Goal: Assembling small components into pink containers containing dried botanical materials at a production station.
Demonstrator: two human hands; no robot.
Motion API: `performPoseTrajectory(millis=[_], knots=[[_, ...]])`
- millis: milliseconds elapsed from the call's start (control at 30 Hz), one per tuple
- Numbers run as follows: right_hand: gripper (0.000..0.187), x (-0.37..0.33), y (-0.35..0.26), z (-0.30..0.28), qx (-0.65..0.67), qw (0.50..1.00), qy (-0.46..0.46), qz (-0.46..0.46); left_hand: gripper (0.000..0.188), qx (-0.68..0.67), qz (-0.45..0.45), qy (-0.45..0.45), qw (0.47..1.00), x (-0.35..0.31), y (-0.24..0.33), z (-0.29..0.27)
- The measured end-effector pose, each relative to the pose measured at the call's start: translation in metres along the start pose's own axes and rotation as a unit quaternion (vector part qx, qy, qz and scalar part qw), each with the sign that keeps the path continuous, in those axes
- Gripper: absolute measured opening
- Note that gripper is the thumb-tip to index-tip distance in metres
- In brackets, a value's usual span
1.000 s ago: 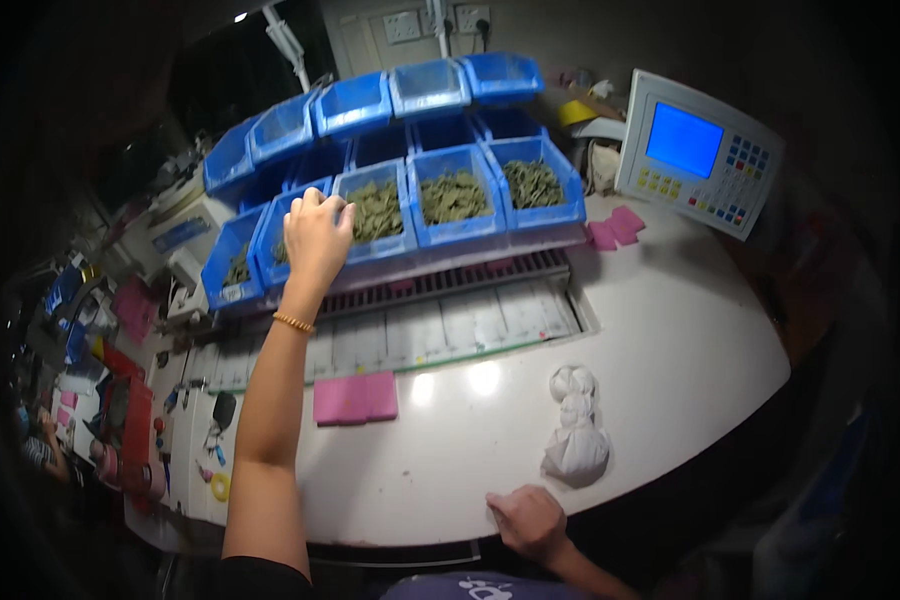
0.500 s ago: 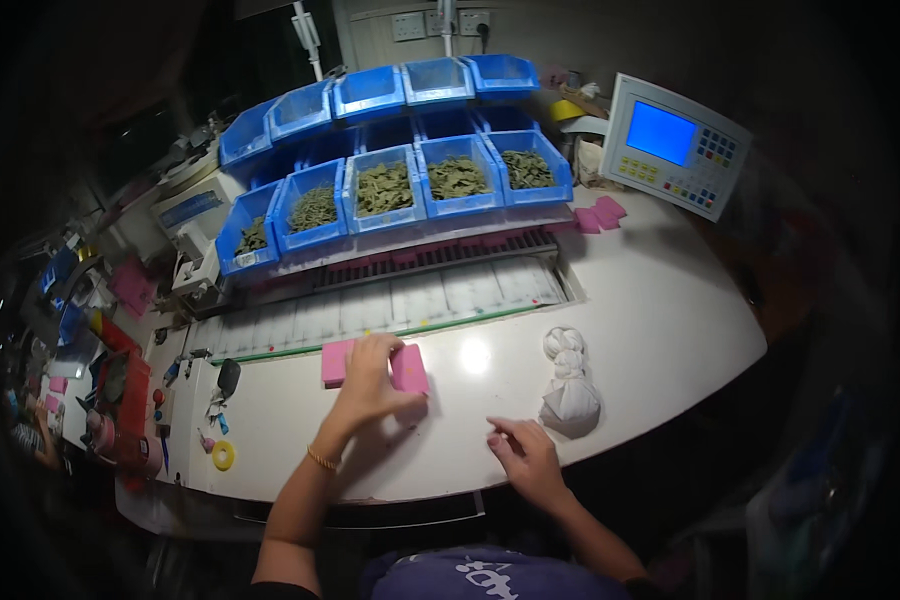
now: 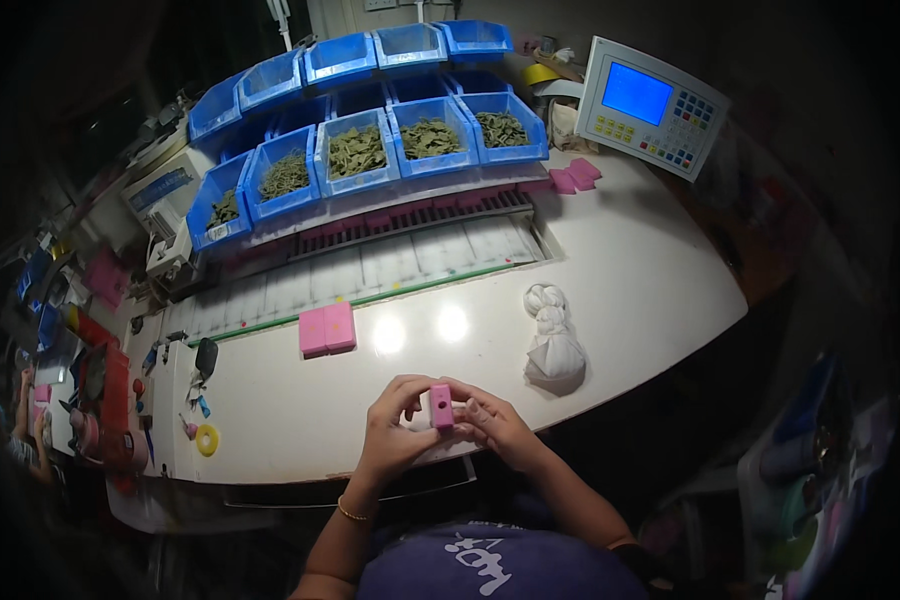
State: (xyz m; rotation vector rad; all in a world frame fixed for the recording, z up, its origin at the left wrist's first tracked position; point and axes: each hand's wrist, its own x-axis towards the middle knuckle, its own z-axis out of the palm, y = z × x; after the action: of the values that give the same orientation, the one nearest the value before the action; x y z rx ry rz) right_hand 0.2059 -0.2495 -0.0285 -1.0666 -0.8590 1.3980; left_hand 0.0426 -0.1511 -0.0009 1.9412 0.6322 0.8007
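Note:
A small pink block [image 3: 441, 398] with a dark round hole in its narrow face stands on end between my hands, close to the front edge of the table. My left hand [image 3: 393, 428] is closed on it from the left, thumb low and fingers at the top. From the right, my right hand [image 3: 498, 430] curls its fingers against the same block. Two more pink blocks [image 3: 327, 329] lie side by side farther back on the white table [image 3: 640, 290]. A knotted white cloth bundle [image 3: 554, 345] rests to the right of my hands.
Blue bins [image 3: 350, 146], several holding dried green leaves, rise in two tiers at the back. A control panel with a blue screen [image 3: 652, 105] stands back right, near some pink pieces [image 3: 575, 178]. A yellow ring [image 3: 207, 440] and a red container [image 3: 110, 390] lie left.
My left hand has taken one pink block from the group and brought it toward me. My right hand has moved left to meet it. The view has shifted slightly.

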Motion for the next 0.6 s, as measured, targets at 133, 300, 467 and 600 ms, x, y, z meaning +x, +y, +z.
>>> performPoseTrajectory(millis=[133, 300, 467, 600], knots=[[0.053, -0.002, 0.001, 0.001, 0.008, 1.0, -0.023, -0.009, 0.048, 0.059, 0.042, 0.029, 0.997, -0.007, 0.004, 0.011], [0.048, -0.005, 0.022, -0.007, 0.022, 1.0, -0.017, 0.004, 0.048, 0.04, 0.058, 0.028, 0.997, -0.014, -0.008, 0.011], [0.043, -0.001, 0.046, -0.019, 0.092, 0.99, 0.102, -0.03, 0.057, -0.159, -0.018, 0.044, 0.986, -0.014, -0.01, 0.013], [0.037, -0.016, -0.005, 0.01, 0.057, 0.996, 0.05, -0.039, 0.048, -0.304, -0.057, 0.09, 0.947, -0.016, -0.014, 0.005]])
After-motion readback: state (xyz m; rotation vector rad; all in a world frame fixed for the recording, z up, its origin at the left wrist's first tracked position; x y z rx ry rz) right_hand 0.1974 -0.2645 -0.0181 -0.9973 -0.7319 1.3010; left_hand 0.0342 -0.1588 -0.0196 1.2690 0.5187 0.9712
